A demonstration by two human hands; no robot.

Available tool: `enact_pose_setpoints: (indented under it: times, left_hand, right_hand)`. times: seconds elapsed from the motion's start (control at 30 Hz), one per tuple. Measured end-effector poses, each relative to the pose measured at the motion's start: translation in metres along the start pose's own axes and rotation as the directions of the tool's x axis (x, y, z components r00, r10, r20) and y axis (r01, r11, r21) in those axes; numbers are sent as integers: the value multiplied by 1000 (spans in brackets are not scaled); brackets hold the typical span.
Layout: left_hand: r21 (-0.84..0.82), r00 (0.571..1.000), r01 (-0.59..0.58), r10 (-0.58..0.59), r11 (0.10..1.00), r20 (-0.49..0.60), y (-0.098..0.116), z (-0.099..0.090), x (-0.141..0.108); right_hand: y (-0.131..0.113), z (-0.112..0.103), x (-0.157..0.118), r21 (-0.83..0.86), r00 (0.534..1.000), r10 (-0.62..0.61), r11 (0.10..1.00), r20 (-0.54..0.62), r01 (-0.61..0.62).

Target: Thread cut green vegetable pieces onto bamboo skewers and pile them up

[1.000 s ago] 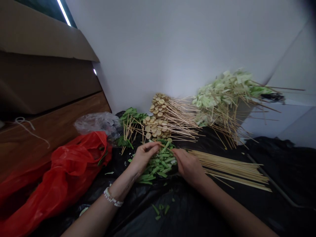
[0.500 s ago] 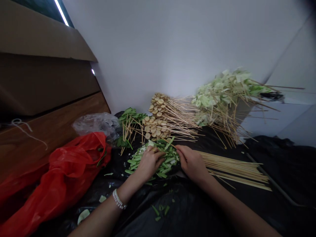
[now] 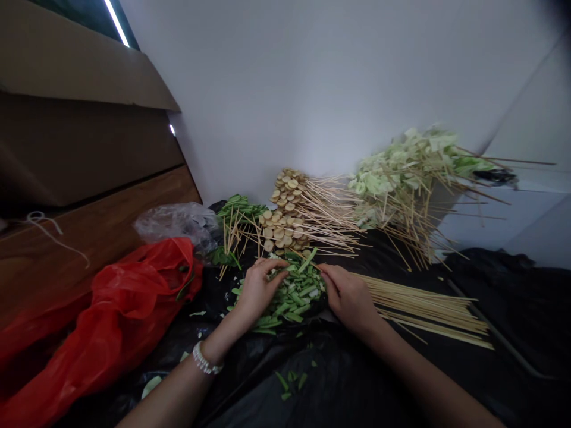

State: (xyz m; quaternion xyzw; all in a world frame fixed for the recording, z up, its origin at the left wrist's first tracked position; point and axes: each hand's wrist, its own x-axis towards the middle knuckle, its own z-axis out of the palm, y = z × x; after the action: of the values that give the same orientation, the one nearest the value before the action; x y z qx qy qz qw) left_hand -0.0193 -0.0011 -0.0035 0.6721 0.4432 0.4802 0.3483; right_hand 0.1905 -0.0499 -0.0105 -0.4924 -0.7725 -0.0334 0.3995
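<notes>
A pile of cut green vegetable pieces (image 3: 292, 300) lies on black plastic sheeting (image 3: 276, 374). My left hand (image 3: 263, 282), with a white beaded bracelet (image 3: 206, 360) at the wrist, is over the pile's left part, thumb and forefinger curved toward each other with a gap between the tips. My right hand (image 3: 345, 291) is closed at the pile's right edge, pinching a thin wooden skewer (image 3: 314, 264) that points up and left. A green piece (image 3: 308, 259) shows near the skewer's far part; whether it is threaded on is unclear.
Bare skewers (image 3: 428, 303) lie right of my right hand. Behind are skewered round slices (image 3: 285, 208), skewered leafy pieces (image 3: 401, 166) and green bundles (image 3: 241, 208) with sticks. A red bag (image 3: 129, 291) and clear plastic (image 3: 178, 223) lie left, below a cardboard box (image 3: 84, 142).
My left hand has shifted left and its fingers have parted from the green pieces. My right hand stays nearly in place, still pinching the skewer. The view has moved slightly.
</notes>
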Motion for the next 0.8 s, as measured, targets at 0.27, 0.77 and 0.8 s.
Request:
enact_pose_setpoints:
  times: [0.27, 0.77, 0.8]
  left_hand:
    - [-726, 851, 458, -487, 512, 194, 2, 0, 7]
    - [-789, 810, 502, -514, 355, 284, 3, -3, 9]
    - [-783, 809, 505, -516, 362, 283, 3, -3, 9]
  right_hand:
    - [-3, 2, -5, -54, 995, -12, 998, 95, 17]
    - [-5, 4, -8, -106, 990, -34, 993, 136, 49]
    - [-6, 4, -8, -113, 990, -36, 992, 135, 51]
